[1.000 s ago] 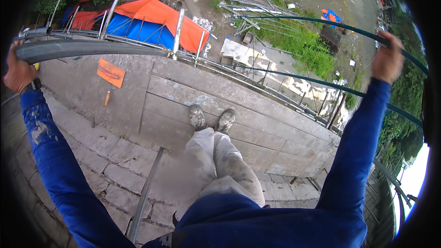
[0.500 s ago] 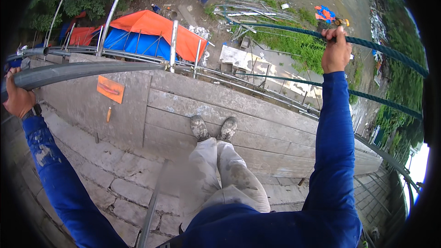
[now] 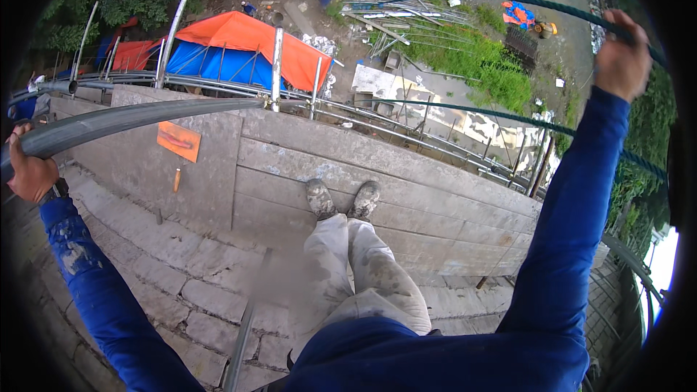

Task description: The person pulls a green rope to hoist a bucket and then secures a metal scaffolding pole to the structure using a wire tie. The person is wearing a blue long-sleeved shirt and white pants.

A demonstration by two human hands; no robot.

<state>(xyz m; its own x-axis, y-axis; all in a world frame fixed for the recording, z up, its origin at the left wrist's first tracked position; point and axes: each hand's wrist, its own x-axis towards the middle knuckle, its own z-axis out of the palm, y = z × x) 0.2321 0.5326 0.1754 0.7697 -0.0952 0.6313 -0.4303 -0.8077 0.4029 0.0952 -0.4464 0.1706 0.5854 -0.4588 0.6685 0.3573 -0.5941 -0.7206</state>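
My left hand (image 3: 30, 170) grips a long grey pipe (image 3: 138, 120) that runs from the left edge toward the scaffold rail. At the upper right, my right hand (image 3: 621, 58) is closed around a dark green rope (image 3: 508, 1) that arcs across the top of the view. Both arms wear blue sleeves. My dusty boots (image 3: 343, 199) stand on a concrete wall top (image 3: 435, 203), high above the ground.
An orange plastering float (image 3: 178, 142) lies on the concrete, with a small tool beside it. A metal scaffold railing (image 3: 276, 65) edges the wall. A second rope (image 3: 508, 120) runs lower. Far below are orange and blue tarps (image 3: 239, 47), stacked poles and grass. Block courses lie at my left.
My right hand slid along the rope: first left and up, then back out to the right. The left hand stayed on the pipe. The view shifted slightly.
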